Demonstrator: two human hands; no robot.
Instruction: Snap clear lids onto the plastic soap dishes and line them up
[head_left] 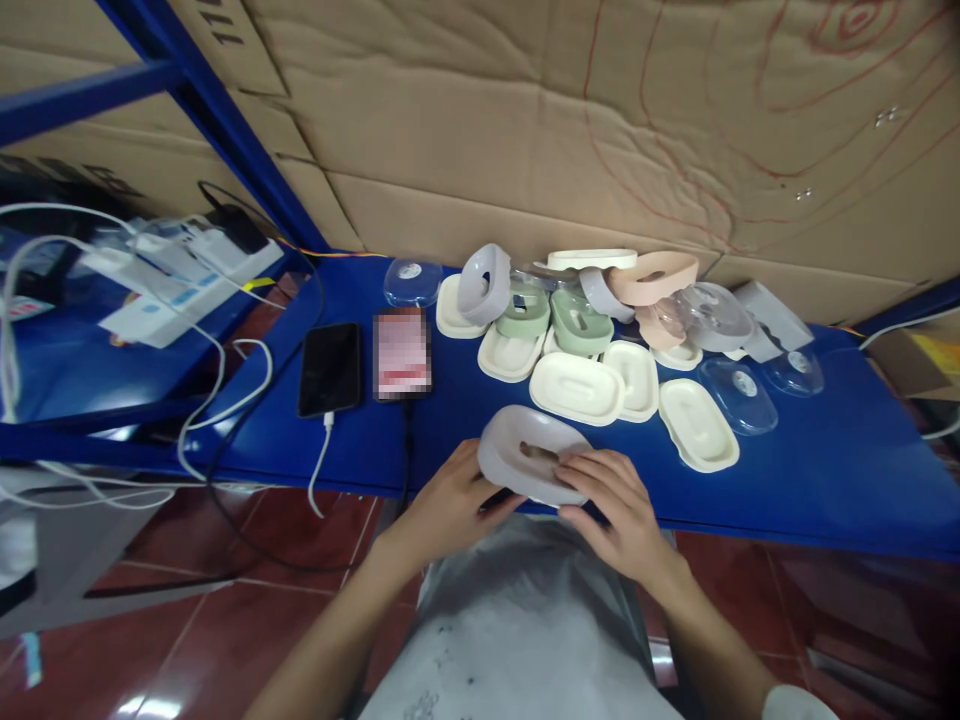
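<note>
Cover (534, 477), pale grey, was clamped between left hand (456, 498) and right hand (619, 512), near cream trays (577, 388) on the desk (840, 470).

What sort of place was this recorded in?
Probably a small workshop or factory workstation: a lilac shell is being handled at a blue bench strewn with many similar cream trays, and cardboard sheeting stands behind.

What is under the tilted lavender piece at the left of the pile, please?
A cream tray shows partly beneath the lavender piece; what lies directly under it is covered.
</note>
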